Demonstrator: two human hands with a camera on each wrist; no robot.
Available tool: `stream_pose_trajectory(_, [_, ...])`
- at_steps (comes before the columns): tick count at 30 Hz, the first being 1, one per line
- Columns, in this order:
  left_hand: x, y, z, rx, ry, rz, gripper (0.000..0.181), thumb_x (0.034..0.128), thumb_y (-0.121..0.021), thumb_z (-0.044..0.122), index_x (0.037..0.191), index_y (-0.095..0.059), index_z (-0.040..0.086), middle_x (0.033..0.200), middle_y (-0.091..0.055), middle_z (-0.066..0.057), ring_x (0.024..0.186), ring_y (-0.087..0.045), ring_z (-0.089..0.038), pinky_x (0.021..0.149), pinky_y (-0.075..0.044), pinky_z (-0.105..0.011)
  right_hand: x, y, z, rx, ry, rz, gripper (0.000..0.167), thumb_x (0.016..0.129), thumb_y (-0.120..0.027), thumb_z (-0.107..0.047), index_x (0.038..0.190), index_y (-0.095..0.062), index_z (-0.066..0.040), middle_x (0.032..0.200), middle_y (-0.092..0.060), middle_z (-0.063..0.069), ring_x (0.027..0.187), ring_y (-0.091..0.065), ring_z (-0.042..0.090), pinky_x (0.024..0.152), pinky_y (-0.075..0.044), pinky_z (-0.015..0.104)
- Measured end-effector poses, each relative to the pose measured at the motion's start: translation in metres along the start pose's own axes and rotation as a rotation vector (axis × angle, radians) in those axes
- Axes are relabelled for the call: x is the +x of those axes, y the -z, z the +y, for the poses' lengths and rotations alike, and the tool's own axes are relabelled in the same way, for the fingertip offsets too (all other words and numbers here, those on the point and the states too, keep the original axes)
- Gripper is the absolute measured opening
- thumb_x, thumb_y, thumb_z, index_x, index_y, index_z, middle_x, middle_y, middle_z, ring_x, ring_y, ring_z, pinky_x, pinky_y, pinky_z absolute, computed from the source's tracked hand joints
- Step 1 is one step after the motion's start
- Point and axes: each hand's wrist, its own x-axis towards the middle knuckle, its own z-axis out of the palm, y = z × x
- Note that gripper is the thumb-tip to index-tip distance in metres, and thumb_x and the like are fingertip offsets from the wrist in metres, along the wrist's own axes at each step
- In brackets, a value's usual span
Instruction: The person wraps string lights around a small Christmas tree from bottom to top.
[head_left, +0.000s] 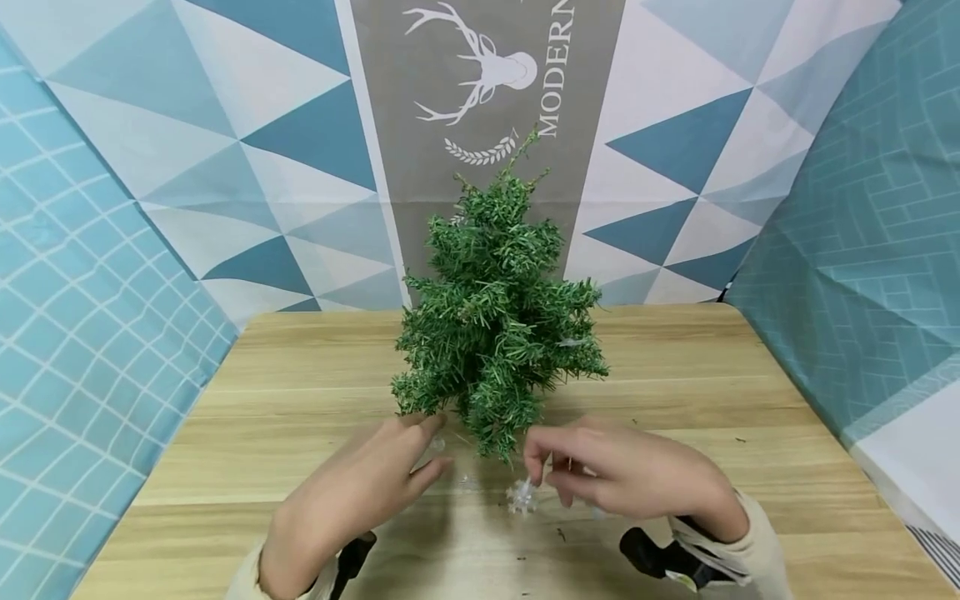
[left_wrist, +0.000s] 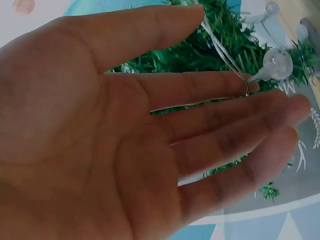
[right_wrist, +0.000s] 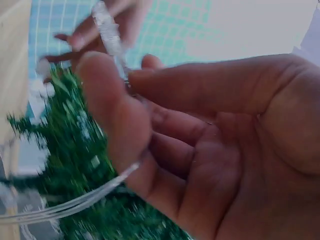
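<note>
My right hand (head_left: 633, 473) pinches a clear snowflake ornament (head_left: 522, 497) between thumb and forefinger, low in front of the small green artificial tree (head_left: 495, 292). In the right wrist view the snowflake (right_wrist: 107, 31) shows nearly edge-on, and a thin clear cord (right_wrist: 85, 199) runs out past the curled fingers. My left hand (head_left: 356, 487) is at the tree's lower left, its fingers (left_wrist: 215, 147) nearly straight and its thumb apart. Close to the fingertips in the left wrist view are a clear round bulb (left_wrist: 277, 64) and thin clear cord strands (left_wrist: 222, 49).
The tree stands on a wooden tabletop (head_left: 300, 375) before a patterned cloth backdrop (head_left: 292, 150). Another clear piece (head_left: 468, 483) lies between the hands. Small dark bits (head_left: 561, 534) are scattered on the wood. Tiled cloth (head_left: 82, 275) hangs at the left.
</note>
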Motion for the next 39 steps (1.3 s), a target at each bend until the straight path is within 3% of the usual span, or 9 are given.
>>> stream_pose_trajectory(4, [0.001,-0.003,0.003,0.025,-0.008,0.025,0.052,0.0975,-0.064,0.026,0.141,-0.052,0.002,0.105,-0.07,-0.01,0.064,-0.061,-0.011,0.064,-0.056,-0.028,-0.005,0.009,0.0,-0.042,-0.038,0.119,0.024,0.1,-0.05,0.004,0.104,-0.056,-0.019,0.085,-0.056,-0.011,0.068,-0.055,-0.001,0.057,-0.051,0.021])
stream_pose_trajectory(9, [0.005,-0.008,0.006,0.022,-0.004,0.111,0.048,0.097,-0.065,0.022,0.14,-0.053,0.003,0.066,-0.058,0.005,0.047,-0.044,-0.002,0.05,-0.047,-0.021,-0.002,0.011,0.002,-0.193,0.042,0.366,0.028,0.095,-0.055,0.01,0.104,-0.061,-0.015,0.087,-0.061,-0.01,0.068,-0.054,0.001,0.058,-0.05,0.02])
stream_pose_trajectory(12, [0.009,-0.012,0.009,0.067,-0.011,0.186,0.038,0.0965,-0.065,0.018,0.13,-0.059,0.002,0.057,-0.046,0.01,0.045,-0.041,-0.001,0.044,-0.042,-0.019,0.002,0.01,0.002,-0.261,0.102,0.491,0.03,0.091,-0.057,0.015,0.103,-0.064,-0.013,0.087,-0.065,-0.009,0.068,-0.055,0.003,0.058,-0.049,0.02])
stream_pose_trajectory(17, [0.019,-0.019,0.012,0.145,-0.025,0.286,0.004,0.0958,-0.065,0.013,0.097,-0.065,0.009,0.054,-0.041,0.012,0.041,-0.034,-0.001,0.037,-0.03,-0.015,-0.001,0.012,0.001,-0.277,0.067,0.527,0.032,0.091,-0.057,0.015,0.105,-0.066,-0.012,0.09,-0.067,-0.008,0.068,-0.056,0.002,0.057,-0.049,0.02])
stream_pose_trajectory(24, [0.027,-0.024,0.01,0.144,-0.077,0.327,0.013,0.0935,-0.067,0.009,0.081,-0.064,0.014,0.055,-0.044,0.013,0.042,-0.033,-0.001,0.038,-0.029,-0.014,-0.011,0.017,0.001,-0.345,-0.065,0.564,0.033,0.09,-0.058,0.015,0.106,-0.069,-0.012,0.089,-0.069,-0.008,0.06,-0.048,-0.002,0.051,-0.044,0.02])
stream_pose_trajectory(27, [0.026,-0.023,0.007,0.103,-0.113,0.313,0.013,0.0927,-0.066,0.007,0.08,-0.065,0.013,0.057,-0.048,0.013,0.044,-0.036,0.0,0.041,-0.033,-0.014,-0.013,0.017,0.0,-0.341,-0.023,0.561,0.033,0.09,-0.058,0.013,0.105,-0.071,-0.014,0.089,-0.069,-0.009,0.061,-0.051,-0.001,0.052,-0.044,0.018])
stream_pose_trajectory(33, [0.021,-0.009,-0.007,-0.158,-0.204,0.21,0.013,0.096,-0.063,0.007,0.089,-0.071,0.014,0.068,-0.059,0.012,0.051,-0.043,0.003,0.05,-0.045,-0.016,-0.014,0.015,-0.003,-0.305,0.176,0.604,0.039,0.087,-0.06,0.017,0.109,-0.072,-0.014,0.089,-0.069,-0.008,0.07,-0.059,0.003,0.064,-0.048,0.015])
stream_pose_trajectory(35, [0.021,-0.005,-0.01,-0.205,-0.209,0.223,0.012,0.0969,-0.063,0.008,0.094,-0.073,0.014,0.073,-0.063,0.01,0.052,-0.045,0.004,0.052,-0.047,-0.017,-0.013,0.016,-0.004,-0.306,0.193,0.642,0.04,0.087,-0.059,0.018,0.11,-0.072,-0.013,0.091,-0.071,-0.005,0.07,-0.06,0.002,0.065,-0.048,0.015])
stream_pose_trajectory(39, [0.025,-0.009,-0.007,-0.14,-0.198,0.312,0.01,0.0957,-0.065,0.008,0.1,-0.074,0.01,0.079,-0.069,0.005,0.054,-0.047,0.005,0.056,-0.05,-0.016,-0.013,0.018,-0.002,-0.364,0.168,0.72,0.038,0.087,-0.06,0.017,0.109,-0.073,-0.011,0.098,-0.074,0.0,0.071,-0.063,0.003,0.064,-0.048,0.014])
